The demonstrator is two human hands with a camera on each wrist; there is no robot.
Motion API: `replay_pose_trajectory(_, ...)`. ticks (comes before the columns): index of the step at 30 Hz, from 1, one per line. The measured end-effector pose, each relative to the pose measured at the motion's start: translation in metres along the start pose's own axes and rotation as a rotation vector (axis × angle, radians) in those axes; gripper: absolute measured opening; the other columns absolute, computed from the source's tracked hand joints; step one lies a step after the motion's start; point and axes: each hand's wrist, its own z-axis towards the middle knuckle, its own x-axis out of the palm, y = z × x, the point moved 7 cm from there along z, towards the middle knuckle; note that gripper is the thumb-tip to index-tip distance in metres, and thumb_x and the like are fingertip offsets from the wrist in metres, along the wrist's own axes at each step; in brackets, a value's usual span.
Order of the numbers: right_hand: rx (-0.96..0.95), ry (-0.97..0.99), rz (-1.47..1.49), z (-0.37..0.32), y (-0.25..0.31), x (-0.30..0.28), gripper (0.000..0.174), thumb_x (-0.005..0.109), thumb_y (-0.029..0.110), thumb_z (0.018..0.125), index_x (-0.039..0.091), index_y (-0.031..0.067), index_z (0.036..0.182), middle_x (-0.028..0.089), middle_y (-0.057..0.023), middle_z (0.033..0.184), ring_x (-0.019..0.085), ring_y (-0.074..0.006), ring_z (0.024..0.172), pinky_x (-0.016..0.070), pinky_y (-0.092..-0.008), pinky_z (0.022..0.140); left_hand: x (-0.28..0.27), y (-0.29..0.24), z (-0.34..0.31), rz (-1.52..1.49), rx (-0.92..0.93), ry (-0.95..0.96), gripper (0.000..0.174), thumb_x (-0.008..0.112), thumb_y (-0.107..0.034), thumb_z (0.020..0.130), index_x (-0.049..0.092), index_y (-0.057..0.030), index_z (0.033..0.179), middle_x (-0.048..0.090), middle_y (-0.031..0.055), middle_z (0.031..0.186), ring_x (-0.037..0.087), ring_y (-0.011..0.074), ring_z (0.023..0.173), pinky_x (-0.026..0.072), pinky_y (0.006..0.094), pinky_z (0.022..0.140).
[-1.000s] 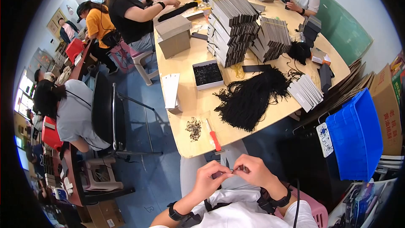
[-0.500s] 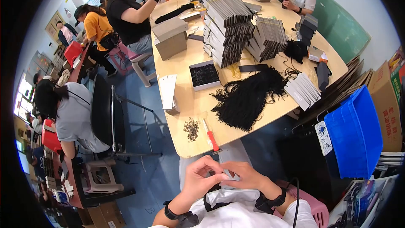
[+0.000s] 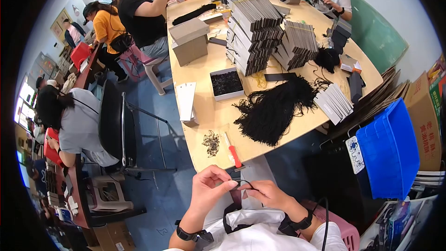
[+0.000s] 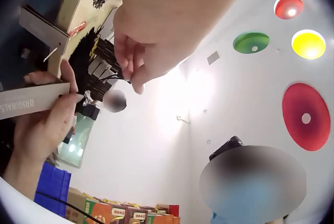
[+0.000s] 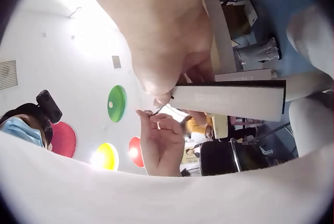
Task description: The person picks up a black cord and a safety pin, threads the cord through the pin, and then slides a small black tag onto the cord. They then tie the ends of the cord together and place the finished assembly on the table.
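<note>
My right hand (image 3: pixel 269 195) grips a flat, pale grey card (image 5: pixel 229 99) with a black edge and pale lettering, which reads ORIGINALS in the left wrist view. Between thumb and forefinger, my left hand (image 3: pixel 209 188) pinches a thin black cord (image 3: pixel 244 182) that runs across to the card's end at the right fingertips. Both hands are over the lap, just off the table's near edge. Another pale card (image 4: pixel 44 28) lies beyond the right hand in the left wrist view.
On the table (image 3: pixel 209 158) are a red-handled tool (image 3: pixel 234 156), a pile of small metal pieces (image 3: pixel 211 143), a bundle of black cords (image 3: pixel 274 111), a box of black bits (image 3: pixel 226 83) and tall card stacks (image 3: pixel 253 32). A blue bin (image 3: pixel 390 151) stands at right.
My hands were close together with fingertips meeting; the left has since moved left and up, away from the right. The black cord now shows between them.
</note>
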Motion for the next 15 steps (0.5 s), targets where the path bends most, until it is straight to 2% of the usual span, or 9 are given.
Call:
replay_pose_trajectory(2, 0.002, -0.005, 0.077, -0.001, 0.003, -0.002, 0.023, 0.061, 0.014, 0.089, 0.065, 0.0061, 0.110, 0.066, -0.0106, 0.080, 0.064, -0.0241, 0.076, 0.0499, -0.0319, 0.068, 0.002, 0.013, -0.003, 0.229, -0.064, 0.075, 0.017, 0.075, -0.001, 0.076, 0.062, 0.0003, 0.086, 0.063, 0.0054, 0.082, 0.062, 0.0093, 0.073, 0.0510, 0.0232, 0.069)
replay_pose_trajectory(3, -0.003, -0.014, -0.036, -0.002, 0.007, -0.004, 0.022, 0.061, 0.016, 0.089, 0.066, 0.0062, 0.108, 0.066, -0.0112, 0.080, 0.063, -0.0253, 0.074, 0.0494, -0.0326, 0.066, 0.001, 0.016, -0.005, 0.226, -0.064, 0.075, 0.017, 0.075, -0.001, 0.076, 0.062, 0.0003, 0.086, 0.063, 0.0054, 0.082, 0.062, 0.0093, 0.073, 0.0510, 0.0232, 0.069)
replay_pose_trajectory(5, -0.007, -0.023, -0.150, -0.004, 0.007, -0.008, 0.021, 0.061, 0.017, 0.089, 0.067, 0.0062, 0.105, 0.066, -0.0117, 0.080, 0.063, -0.0265, 0.073, 0.0490, -0.0332, 0.065, 0.005, 0.023, -0.010, 0.535, -0.057, 0.134, 0.017, 0.076, -0.004, 0.076, 0.064, -0.0002, 0.088, 0.064, 0.0058, 0.084, 0.064, 0.0107, 0.073, 0.0516, 0.0235, 0.067)
replay_pose_trajectory(7, -0.032, -0.021, -0.329, -0.006, 0.002, -0.009, 0.023, 0.062, 0.021, 0.088, 0.068, 0.0065, 0.106, 0.065, -0.0127, 0.080, 0.060, -0.0279, 0.070, 0.0479, -0.0349, 0.062, 0.009, 0.025, -0.015, 0.616, -0.023, 0.141, 0.017, 0.075, -0.005, 0.077, 0.065, -0.0008, 0.089, 0.064, 0.0060, 0.084, 0.064, 0.0114, 0.073, 0.0519, 0.0237, 0.066)
replay_pose_trajectory(11, -0.103, -0.078, -0.313, -0.003, 0.013, -0.012, 0.025, 0.063, 0.023, 0.088, 0.068, 0.0054, 0.104, 0.063, -0.0131, 0.074, 0.059, -0.0268, 0.068, 0.0469, -0.0361, 0.060, 0.016, 0.031, -0.021, 0.739, 0.029, 0.132, 0.018, 0.074, -0.003, 0.076, 0.066, -0.0026, 0.092, 0.060, 0.0059, 0.081, 0.061, 0.0139, 0.067, 0.0499, 0.0252, 0.061)
replay_pose_trajectory(13, 0.056, -0.080, -0.181, -0.004, 0.009, -0.011, 0.025, 0.061, 0.022, 0.091, 0.067, 0.0025, 0.104, 0.063, -0.0138, 0.071, 0.062, -0.0225, 0.066, 0.0485, -0.0336, 0.060, 0.016, 0.035, -0.022, 0.800, 0.051, 0.125, 0.018, 0.073, -0.003, 0.076, 0.066, -0.0031, 0.092, 0.058, 0.0060, 0.080, 0.060, 0.0144, 0.065, 0.0487, 0.0260, 0.059)
replay_pose_trajectory(14, 0.057, -0.079, -0.182, -0.005, 0.009, -0.012, 0.025, 0.061, 0.022, 0.091, 0.067, 0.0025, 0.104, 0.063, -0.0138, 0.071, 0.062, -0.0225, 0.066, 0.0485, -0.0336, 0.060, 0.017, 0.038, -0.022, 0.782, 0.061, 0.136, 0.017, 0.072, 0.000, 0.075, 0.066, -0.0020, 0.091, 0.060, 0.0076, 0.083, 0.062, 0.0166, 0.070, 0.0503, 0.0269, 0.063)
replay_pose_trajectory(15, 0.137, -0.014, -0.065, -0.007, 0.002, -0.009, 0.025, 0.059, 0.022, 0.092, 0.066, 0.0008, 0.105, 0.063, -0.0138, 0.072, 0.063, -0.0209, 0.066, 0.0496, -0.0322, 0.060, 0.018, 0.040, -0.022, 0.762, 0.072, 0.149, 0.017, 0.071, 0.003, 0.075, 0.067, -0.0010, 0.090, 0.061, 0.0092, 0.085, 0.064, 0.0189, 0.075, 0.0518, 0.0277, 0.067)
